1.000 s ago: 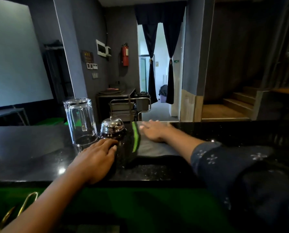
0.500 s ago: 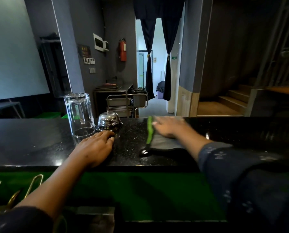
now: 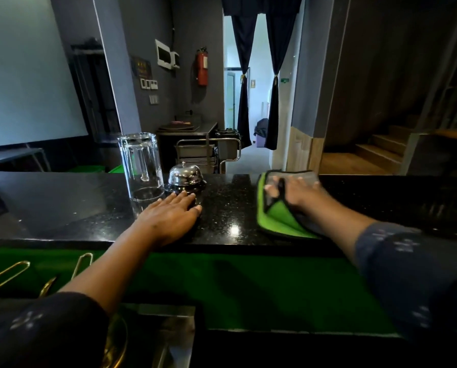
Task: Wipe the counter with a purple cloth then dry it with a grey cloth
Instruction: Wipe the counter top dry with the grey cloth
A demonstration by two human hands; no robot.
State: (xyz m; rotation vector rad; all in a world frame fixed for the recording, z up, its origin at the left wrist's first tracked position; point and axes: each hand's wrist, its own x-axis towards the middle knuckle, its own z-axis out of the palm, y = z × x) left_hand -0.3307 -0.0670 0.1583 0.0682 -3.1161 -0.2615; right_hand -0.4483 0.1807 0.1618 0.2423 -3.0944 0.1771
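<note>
Black speckled counter [image 3: 230, 208]: upturned clear glass [image 3: 140, 166] at left, chrome bell [image 3: 185, 176] just beside it. Left hand [image 3: 169, 216] flat on counter, fingers straight and together, near the bell. Right hand [image 3: 296, 191] blurred, fingers spread, pressing grey cloth [image 3: 283, 205], green underside folded up.

Upturned clear glass [image 3: 141, 166] stands just beside a chrome call bell [image 3: 185, 176]. Beyond: red fire extinguisher [image 3: 202, 66] on wall, dark tied curtains [image 3: 244, 75] at doorway, metal cart [image 3: 207, 150], wooden stairs [image 3: 376, 152] right.
</note>
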